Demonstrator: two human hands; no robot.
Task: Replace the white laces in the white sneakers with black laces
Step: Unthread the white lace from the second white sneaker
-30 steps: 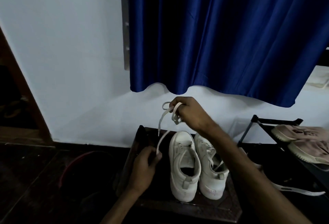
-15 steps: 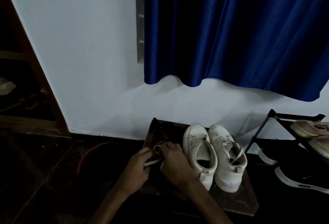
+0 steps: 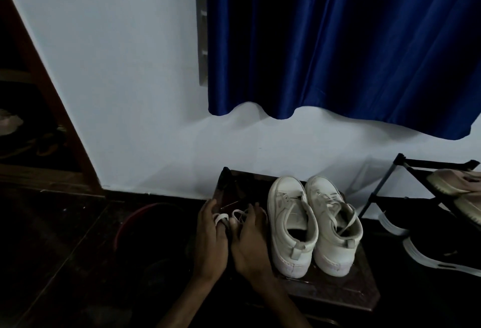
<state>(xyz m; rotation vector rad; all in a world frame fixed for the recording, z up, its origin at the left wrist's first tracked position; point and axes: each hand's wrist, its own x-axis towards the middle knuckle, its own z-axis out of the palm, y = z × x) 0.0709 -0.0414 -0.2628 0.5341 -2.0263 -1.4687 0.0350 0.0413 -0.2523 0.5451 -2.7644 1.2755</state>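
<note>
The left hand (image 3: 211,236) grips a bunched white lace (image 3: 221,217), with one flat loop wrapped over a bent finger. The right hand (image 3: 250,240) lies just beside it at 3 o'clock. Its thumb and forefinger are closed on a second loop of the same lace, and its other fingers are curled above. Both hands are clenched on the lace, knuckles up, and they touch or nearly touch each other. They sit low over the left part of a dark wooden stool (image 3: 338,293). The light is too dim to show how the rest of the lace runs.

At 3 o'clock from the right hand, just beside it, the unlaced sneaker (image 3: 291,226) stands upright on the stool with bare eyelets, its toe towards 12 o'clock and its heel towards 6. The laced sneaker (image 3: 334,226) touches it on its 3 o'clock side. It points the same way, and its own white lace lies loose across the tongue and collar.

At 9 o'clock from the hands, the red rim of a bucket (image 3: 135,219) shows on the dark floor. At 3 o'clock from the stool stands a black shoe rack (image 3: 382,184) carrying a beige pair of shoes (image 3: 453,184). A black shoe with a white sole (image 3: 437,257) lies below them. At 12 o'clock a blue curtain (image 3: 338,41) hangs against the white wall (image 3: 117,80).
</note>
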